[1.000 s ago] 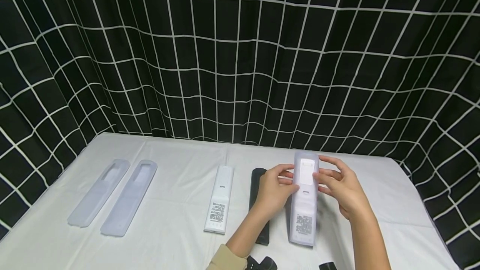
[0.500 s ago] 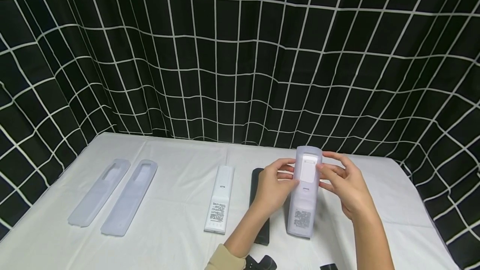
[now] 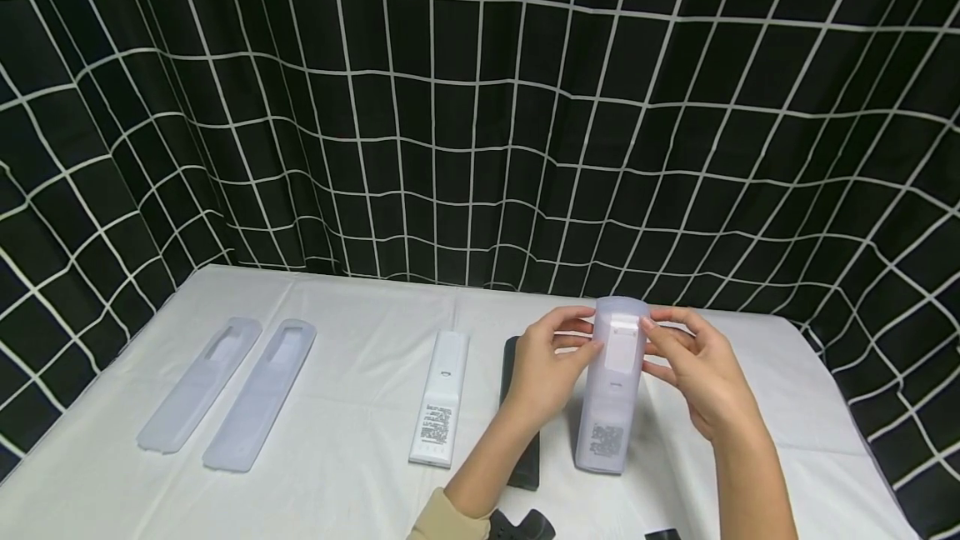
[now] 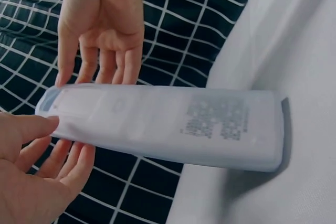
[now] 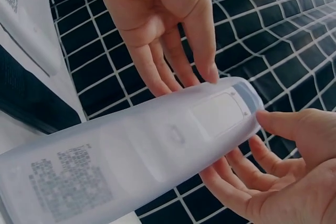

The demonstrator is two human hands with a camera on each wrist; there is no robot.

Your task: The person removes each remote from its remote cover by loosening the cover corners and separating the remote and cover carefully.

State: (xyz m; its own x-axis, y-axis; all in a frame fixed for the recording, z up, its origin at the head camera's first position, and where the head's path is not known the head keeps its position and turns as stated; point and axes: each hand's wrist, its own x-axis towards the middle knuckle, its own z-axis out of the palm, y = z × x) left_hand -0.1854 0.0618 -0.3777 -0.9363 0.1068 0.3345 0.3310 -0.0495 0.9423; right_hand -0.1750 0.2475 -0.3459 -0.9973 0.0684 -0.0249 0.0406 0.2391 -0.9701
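A white remote control (image 3: 619, 357) stands tilted, its back and label facing me, inside a translucent silicone cover (image 3: 621, 305). Its lower end rests on the tablecloth, and the cover's rim extends slightly past the remote's top. My left hand (image 3: 546, 369) pinches the left side near the top, thumb in front and fingers behind. On the opposite side, my right hand (image 3: 699, 373) pinches the upper edge between thumb and fingers. Through the cover, the battery lid (image 5: 223, 114) and printed label (image 4: 216, 116) show faintly. The remote's front is hidden.
A second white remote (image 3: 441, 398) lies face down left of my arm. A black remote (image 3: 525, 465) is partly hidden under my left forearm. Two more translucent covers (image 3: 198, 386) lie on the left of the white-clothed table (image 3: 345, 440). A black grid curtain (image 3: 480, 107) hangs behind.
The cover has been drawn higher, its rim now above the remote's top. Both hands have shifted slightly upward and to the right, and the lower end has lifted a little.
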